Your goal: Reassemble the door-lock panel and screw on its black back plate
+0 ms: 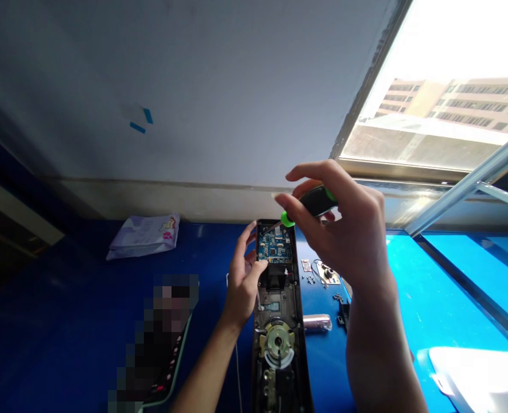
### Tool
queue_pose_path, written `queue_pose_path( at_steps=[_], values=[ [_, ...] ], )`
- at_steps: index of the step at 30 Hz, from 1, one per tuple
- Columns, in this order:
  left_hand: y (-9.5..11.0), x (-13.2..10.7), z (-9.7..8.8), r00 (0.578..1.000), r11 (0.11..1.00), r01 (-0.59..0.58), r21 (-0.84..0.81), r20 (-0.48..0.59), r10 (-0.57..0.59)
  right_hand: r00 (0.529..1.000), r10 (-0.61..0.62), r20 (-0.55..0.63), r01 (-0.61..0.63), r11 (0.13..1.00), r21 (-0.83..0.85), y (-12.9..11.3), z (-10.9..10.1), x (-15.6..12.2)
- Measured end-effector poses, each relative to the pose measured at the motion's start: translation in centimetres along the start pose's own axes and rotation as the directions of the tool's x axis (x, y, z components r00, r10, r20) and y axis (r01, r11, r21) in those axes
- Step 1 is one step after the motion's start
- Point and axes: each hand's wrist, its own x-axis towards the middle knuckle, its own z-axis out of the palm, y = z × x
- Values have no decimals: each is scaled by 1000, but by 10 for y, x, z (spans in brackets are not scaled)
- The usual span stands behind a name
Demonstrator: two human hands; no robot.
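Head view: the right hand (pixel 344 235) clamps its fingers on a black-and-green screwdriver (pixel 316 202) over the blue circuit board (pixel 274 248) while the left hand (pixel 243 284) grips the long black lock casing (pixel 279 350), a screw-driving step likely needing steady aim.

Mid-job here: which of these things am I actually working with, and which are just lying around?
In hand:
lock case, steadied by the left hand
circuit board inside it
screwdriver in the right hand
loose screws beside the case

Lying about:
tissue pack
pink tube
white object at the lower right
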Motion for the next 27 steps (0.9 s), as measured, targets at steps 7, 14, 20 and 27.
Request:
queue_pose_path(
  at_steps=[7,14,20,27],
  values=[
    [-2,0,-1,1000,1000,5,23,1,-5,1000,-8,3,8,1000,11,-1,-2,-1],
    [-2,0,0,1000,1000,-9,8,5,9,999,-36,18,36,999,-21,-1,-2,-1],
    [-3,0,-2,1000,1000,-19,10,4,19,999,-22,31,21,999,24,-4,-4,-2],
    [-4,-1,-2,1000,1000,-2,12,8,2,999,-44,-6,43,999,-22,1,0,-1]
  ],
)
